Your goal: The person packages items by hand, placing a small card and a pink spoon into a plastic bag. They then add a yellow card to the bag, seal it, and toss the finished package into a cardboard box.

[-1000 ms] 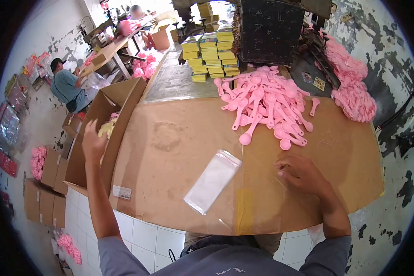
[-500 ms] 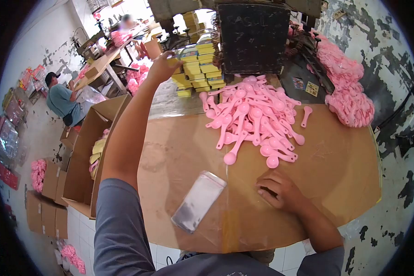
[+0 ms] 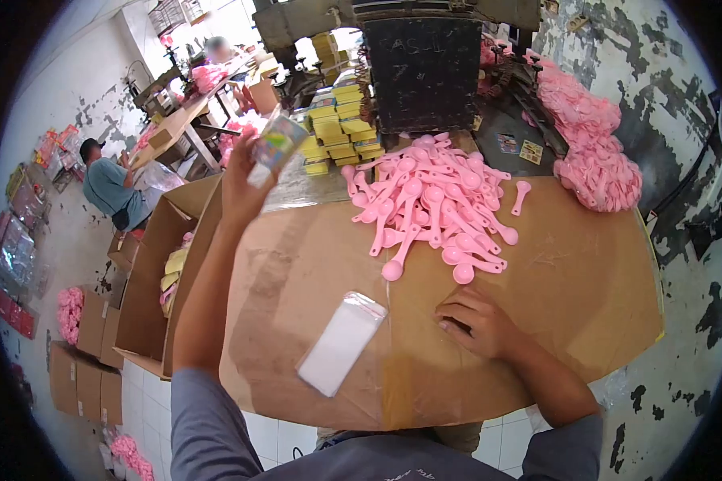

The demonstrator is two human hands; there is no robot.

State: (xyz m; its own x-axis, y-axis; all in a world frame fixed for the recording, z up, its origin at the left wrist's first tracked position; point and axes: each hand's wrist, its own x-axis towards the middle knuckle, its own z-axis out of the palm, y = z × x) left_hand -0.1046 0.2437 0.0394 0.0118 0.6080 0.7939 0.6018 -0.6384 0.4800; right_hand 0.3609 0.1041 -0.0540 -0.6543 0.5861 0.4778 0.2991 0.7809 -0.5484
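My left hand [image 3: 245, 180] is closed around a small stack of printed cards [image 3: 279, 143], lifted above the left side of the table. The top card has a colourful print, too blurred to read. My right hand [image 3: 477, 322] rests on the cardboard-covered table with its fingers loosely curled, a gap between thumb and fingers, and nothing visible in it. Just beyond it lies a heap of pink plastic measuring spoons [image 3: 433, 196]. Between my arms a pile of clear plastic bags [image 3: 343, 345] lies at a slant.
Yellow-edged card stacks [image 3: 346, 120] stand behind the spoons, left of a black metal box [image 3: 421, 76]. One spoon [image 3: 521, 198] lies apart. Bagged pink pieces [image 3: 598, 180] hang over the right edge. An open carton [image 3: 148, 280] stands at left. A person [image 3: 112, 188] sits farther off.
My left hand has come back from the card stacks towards me, now with a stack of cards in it. The right hand stays on the table. The view has shifted slightly.
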